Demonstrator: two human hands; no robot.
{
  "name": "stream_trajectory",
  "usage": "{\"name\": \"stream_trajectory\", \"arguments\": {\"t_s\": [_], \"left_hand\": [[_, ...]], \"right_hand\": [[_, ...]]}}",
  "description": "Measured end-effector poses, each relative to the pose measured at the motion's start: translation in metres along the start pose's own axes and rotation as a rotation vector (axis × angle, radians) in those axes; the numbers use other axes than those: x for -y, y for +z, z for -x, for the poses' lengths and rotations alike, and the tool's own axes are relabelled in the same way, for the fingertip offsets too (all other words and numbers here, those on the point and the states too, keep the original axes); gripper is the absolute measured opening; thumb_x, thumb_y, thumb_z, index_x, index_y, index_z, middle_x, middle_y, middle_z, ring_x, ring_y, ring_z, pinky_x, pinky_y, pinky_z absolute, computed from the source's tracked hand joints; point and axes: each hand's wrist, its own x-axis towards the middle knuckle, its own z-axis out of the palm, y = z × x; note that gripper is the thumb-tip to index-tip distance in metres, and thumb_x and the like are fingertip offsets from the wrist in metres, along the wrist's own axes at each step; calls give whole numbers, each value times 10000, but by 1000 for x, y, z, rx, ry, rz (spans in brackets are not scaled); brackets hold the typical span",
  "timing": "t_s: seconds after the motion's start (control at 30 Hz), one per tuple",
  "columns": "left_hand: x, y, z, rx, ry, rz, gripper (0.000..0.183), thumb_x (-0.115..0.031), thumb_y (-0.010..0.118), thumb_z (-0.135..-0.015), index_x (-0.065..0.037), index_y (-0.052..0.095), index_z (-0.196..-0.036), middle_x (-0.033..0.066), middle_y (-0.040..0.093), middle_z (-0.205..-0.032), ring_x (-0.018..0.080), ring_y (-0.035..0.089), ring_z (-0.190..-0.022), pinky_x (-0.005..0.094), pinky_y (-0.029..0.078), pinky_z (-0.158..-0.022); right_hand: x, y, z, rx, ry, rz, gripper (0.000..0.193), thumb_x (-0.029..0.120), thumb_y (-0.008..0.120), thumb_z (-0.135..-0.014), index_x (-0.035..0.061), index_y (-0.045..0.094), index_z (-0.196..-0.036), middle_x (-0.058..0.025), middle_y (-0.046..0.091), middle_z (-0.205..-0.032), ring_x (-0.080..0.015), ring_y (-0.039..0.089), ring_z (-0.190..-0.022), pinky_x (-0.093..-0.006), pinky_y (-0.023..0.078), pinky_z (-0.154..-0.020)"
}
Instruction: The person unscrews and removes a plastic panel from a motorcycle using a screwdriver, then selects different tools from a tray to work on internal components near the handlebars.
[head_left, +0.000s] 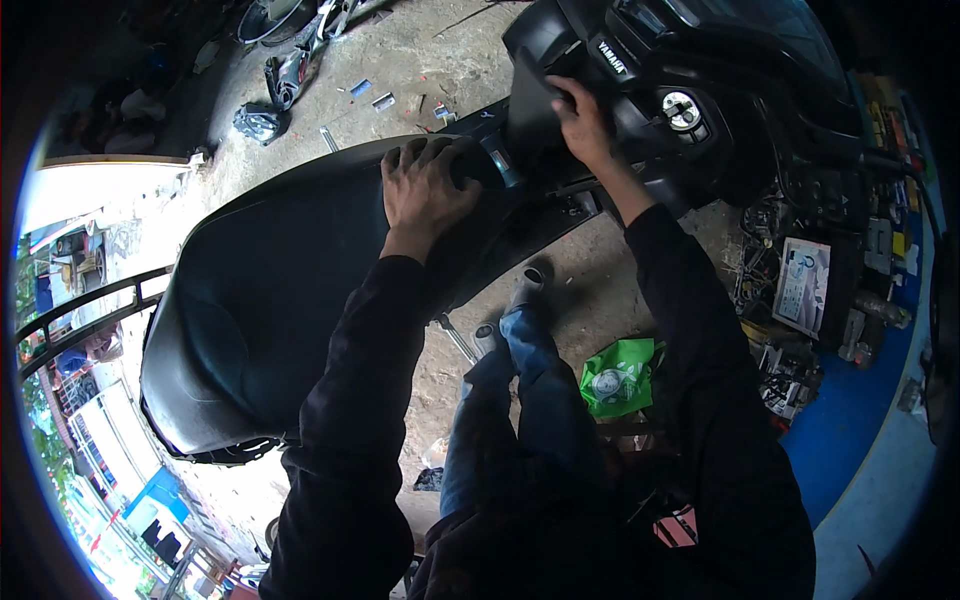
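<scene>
A black motor scooter with a long dark seat [290, 240] stretches across the view, its front end at the upper right. My left hand [425, 195] lies on the narrow front of the seat, palm down with fingers spread. Beyond it, my right hand [585, 125] is at the scooter's front panel, thumb and fingers at the edge of a black compartment lid [530, 105] that stands out from the panel. The round ignition switch [682, 112] sits just right of that hand. Part of the lid is hidden in dark shadow.
A green bag [617, 378] lies on the concrete floor right of my legs. Boxes and loose parts, including a framed picture-like box [803, 285], crowd the right side. Scooter parts [285, 80] and small packets [383, 102] lie on the far floor. A black rail [95, 305] extends behind the seat.
</scene>
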Motion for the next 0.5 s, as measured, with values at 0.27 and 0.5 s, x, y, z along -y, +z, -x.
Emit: {"name": "stream_trajectory", "arguments": {"t_s": [0.27,0.5], "left_hand": [[-4,-4,0,4,-14,8,484,-328,612,-690,-205,620,-1158,8,560,-1265,238,431,-1246,442,228,-1087],[-3,-1,-1,1,-2,-17,505,-342,599,-693,-248,591,-1189,14,550,-1269,245,429,-1250,454,224,-1088]], "right_hand": [[-64,-39,28,23,223,648,469,117,627,-816,38,499,-1260,-190,555,-1215,-364,506,-1151,-428,401,-975],[-80,-37,32,131,430,801,614,204,690,-783,-6,444,-1306,-276,475,-1276,-405,470,-1181,-443,393,-994]]}}
